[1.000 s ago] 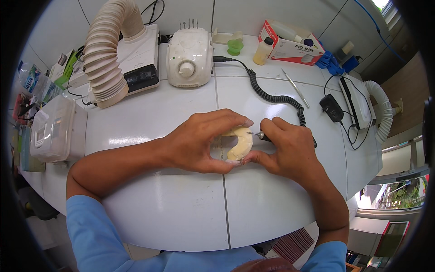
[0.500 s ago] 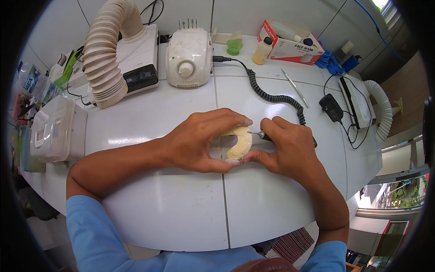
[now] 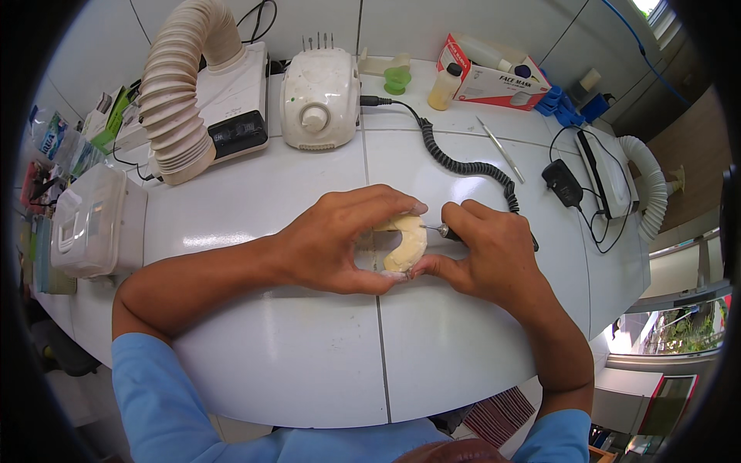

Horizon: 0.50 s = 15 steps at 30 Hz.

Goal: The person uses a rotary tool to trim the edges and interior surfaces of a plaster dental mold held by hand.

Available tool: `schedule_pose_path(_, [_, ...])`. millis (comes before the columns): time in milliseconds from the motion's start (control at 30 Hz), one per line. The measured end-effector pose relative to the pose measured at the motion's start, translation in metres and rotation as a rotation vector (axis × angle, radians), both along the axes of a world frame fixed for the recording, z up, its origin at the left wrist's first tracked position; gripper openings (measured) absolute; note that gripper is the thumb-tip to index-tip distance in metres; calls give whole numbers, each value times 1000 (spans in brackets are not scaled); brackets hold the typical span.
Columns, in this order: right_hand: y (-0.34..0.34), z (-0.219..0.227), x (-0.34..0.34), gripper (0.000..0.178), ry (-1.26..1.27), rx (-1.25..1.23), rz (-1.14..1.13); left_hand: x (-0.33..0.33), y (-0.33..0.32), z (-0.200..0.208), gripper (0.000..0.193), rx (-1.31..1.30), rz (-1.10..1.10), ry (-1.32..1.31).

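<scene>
A pale yellow, horseshoe-shaped dental model (image 3: pixel 411 248) is held above the white table. My left hand (image 3: pixel 340 239) grips it between the fingers at its far edge and the thumb at its near edge. In my right hand (image 3: pixel 490 251) is a rotary handpiece (image 3: pixel 448 231), its thin metal bur pointing left at the model's outer right side. My right thumb rests by the model's near edge, close to the left thumb. Whitish dust coats the fingertips. Most of the handpiece body is hidden by my right fingers.
Behind my hands stands a white control unit (image 3: pixel 320 100) with several burs on top; its coiled black cord (image 3: pixel 463 164) runs right. A ribbed hose (image 3: pixel 174 92) rises at the left beside a plastic box (image 3: pixel 100 220). Back right are a bottle (image 3: pixel 445 89), mask box (image 3: pixel 498 81) and slim metal tool (image 3: pixel 500 149).
Both hands keep their hold and almost the same place. The whole view has shifted a few pixels; nothing else has visibly moved.
</scene>
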State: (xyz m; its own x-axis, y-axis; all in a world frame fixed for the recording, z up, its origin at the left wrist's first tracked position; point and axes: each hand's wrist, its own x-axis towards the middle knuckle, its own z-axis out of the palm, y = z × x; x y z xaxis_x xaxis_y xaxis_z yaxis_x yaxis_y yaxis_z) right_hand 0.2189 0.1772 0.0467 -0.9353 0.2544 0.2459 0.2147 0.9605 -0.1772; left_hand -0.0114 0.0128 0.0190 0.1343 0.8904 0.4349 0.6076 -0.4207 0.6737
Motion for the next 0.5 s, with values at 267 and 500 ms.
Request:
schedule_pose_path(267, [1,-1,0,72,-11,-4,-1,0,0,0,82,-5,-7,-1])
schedule_pose_path(500, [0,-1,0,73,-11,-9,-9,-1,1,0,82,-1,-11,-1])
